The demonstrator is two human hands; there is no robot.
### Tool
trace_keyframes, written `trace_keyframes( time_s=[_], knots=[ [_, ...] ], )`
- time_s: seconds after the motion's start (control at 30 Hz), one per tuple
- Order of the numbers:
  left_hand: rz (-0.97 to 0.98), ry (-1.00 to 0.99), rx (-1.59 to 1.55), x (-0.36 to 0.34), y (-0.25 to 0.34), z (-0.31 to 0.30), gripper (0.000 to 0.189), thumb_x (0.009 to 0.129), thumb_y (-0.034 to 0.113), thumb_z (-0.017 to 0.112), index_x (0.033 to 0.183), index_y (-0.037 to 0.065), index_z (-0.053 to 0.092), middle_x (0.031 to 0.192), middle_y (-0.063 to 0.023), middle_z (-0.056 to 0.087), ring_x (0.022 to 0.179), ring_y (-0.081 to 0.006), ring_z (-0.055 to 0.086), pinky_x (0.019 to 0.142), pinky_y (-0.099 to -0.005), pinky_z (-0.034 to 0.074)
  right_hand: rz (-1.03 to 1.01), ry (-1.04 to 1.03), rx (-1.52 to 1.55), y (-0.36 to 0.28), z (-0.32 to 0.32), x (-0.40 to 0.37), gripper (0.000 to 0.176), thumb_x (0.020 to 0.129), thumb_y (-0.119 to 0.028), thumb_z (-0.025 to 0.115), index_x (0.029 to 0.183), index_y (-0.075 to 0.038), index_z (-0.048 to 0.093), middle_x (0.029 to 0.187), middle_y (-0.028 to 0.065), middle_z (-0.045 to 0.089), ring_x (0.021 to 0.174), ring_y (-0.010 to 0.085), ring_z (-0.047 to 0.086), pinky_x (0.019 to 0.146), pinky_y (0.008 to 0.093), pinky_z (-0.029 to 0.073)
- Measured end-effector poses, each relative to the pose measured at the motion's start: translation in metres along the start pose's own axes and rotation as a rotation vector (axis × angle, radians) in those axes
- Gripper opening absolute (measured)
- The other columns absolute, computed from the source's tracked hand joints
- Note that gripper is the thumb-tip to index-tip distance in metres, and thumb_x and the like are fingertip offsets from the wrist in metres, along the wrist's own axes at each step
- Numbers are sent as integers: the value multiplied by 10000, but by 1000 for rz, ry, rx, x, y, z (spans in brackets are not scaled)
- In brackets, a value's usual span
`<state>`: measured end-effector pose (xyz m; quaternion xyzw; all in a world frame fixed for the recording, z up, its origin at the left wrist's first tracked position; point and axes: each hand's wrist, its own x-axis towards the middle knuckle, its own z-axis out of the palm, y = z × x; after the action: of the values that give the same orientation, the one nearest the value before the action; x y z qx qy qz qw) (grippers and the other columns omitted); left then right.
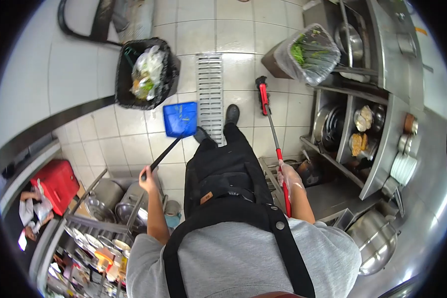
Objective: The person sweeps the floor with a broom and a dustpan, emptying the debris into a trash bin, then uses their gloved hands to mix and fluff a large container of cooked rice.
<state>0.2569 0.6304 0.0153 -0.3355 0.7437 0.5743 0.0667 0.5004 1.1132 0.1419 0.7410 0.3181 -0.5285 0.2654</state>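
I am looking down at a blue dustpan (180, 119) on a long black handle; it is sitting over the tiled floor (134, 144), just beside the drain grate (209, 89) and near the black bin (146, 74) full of scraps; a few green bits are lying in it; I cannot tell whether it is touching the tiles. The broom (269, 119), red and grey with a dark head, is standing right of the grate. My left hand (147, 180) is curling tight round the dustpan handle; my right hand (288, 178), wearing a clear glove, is gripping the broom shaft.
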Motion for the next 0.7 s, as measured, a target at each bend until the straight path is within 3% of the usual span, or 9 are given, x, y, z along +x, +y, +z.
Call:
trace_keyframes(
  time_s=[0.07, 0.13, 0.17, 0.33, 0.4, 0.43, 0.5, 0.63, 0.7],
  knots=[
    [-105, 161, -117, -6, -4, -9, 243, 830, 154, 692, 1027, 40, 609, 972, -70, 611, 863, -187, 606, 708, -326, 541, -57, 52, 1, 5, -28, 17, 419, 891, -517, 505, 769, -119, 454, 486, -32, 376, 343, 100, 334, 322, 263, 277],
    [-145, 275, -143, -11, -5, -19, 248, 805, 139, 708, 1016, 61, 606, 973, -75, 603, 791, -175, 591, 624, -324, 553, -80, 27, 102, 5, -54, 37, 435, 879, -530, 515, 765, -114, 451, 483, -25, 383, 343, 106, 349, 323, 263, 289],
    [-123, 357, -106, -15, -2, -19, 249, 789, 120, 714, 1006, 66, 607, 959, -75, 605, 772, -173, 587, 604, -320, 553, -60, 106, 83, -1, -61, 38, 435, 879, -525, 516, 760, -113, 446, 476, -18, 385, 333, 118, 356, 311, 272, 295],
    [-28, 577, 66, -16, 5, -35, 222, 751, 53, 708, 952, 74, 617, 897, -74, 621, 728, -179, 596, 553, -312, 555, -12, 8, 211, -13, -92, 76, 404, 917, -481, 465, 749, -117, 413, 457, -26, 347, 312, 114, 331, 292, 268, 284],
    [-224, 486, 345, -3, -11, -50, 190, 734, 15, 693, 910, 47, 630, 855, -78, 631, 717, -183, 611, 518, -301, 558, 50, -19, 309, -21, -95, 79, 394, 923, -468, 461, 740, -124, 400, 469, -32, 347, 319, 102, 326, 296, 256, 281],
    [-219, 505, 348, -3, -14, -53, 190, 734, 15, 693, 910, 47, 630, 855, -78, 631, 717, -183, 611, 518, -301, 558, 11, 0, 296, -27, -88, 66, 375, 923, -446, 477, 739, -129, 397, 475, -38, 344, 326, 95, 328, 301, 244, 278],
    [-383, 298, 523, -3, -17, -56, 173, 719, -9, 692, 881, 15, 638, 847, -89, 636, 723, -190, 628, 514, -281, 571, -4, -21, 281, -25, -87, 71, 366, 920, -438, 486, 741, -131, 397, 477, -39, 346, 329, 95, 331, 302, 243, 279],
    [-574, 52, 460, -29, -8, -35, 189, 705, -3, 720, 877, -8, 644, 868, -108, 635, 647, -197, 639, 517, -277, 582, -13, -98, 268, -20, -78, 77, 339, 919, -414, 503, 751, -140, 396, 487, -40, 355, 347, 96, 349, 319, 246, 294],
    [-577, -100, 575, -30, -14, -27, 216, 726, 59, 732, 902, -4, 624, 860, -113, 622, 626, -222, 644, 511, -308, 585, 3, -106, 254, -15, -68, 82, 334, 925, -420, 488, 758, -145, 397, 494, -41, 365, 354, 97, 348, 331, 253, 298]
  ],
)
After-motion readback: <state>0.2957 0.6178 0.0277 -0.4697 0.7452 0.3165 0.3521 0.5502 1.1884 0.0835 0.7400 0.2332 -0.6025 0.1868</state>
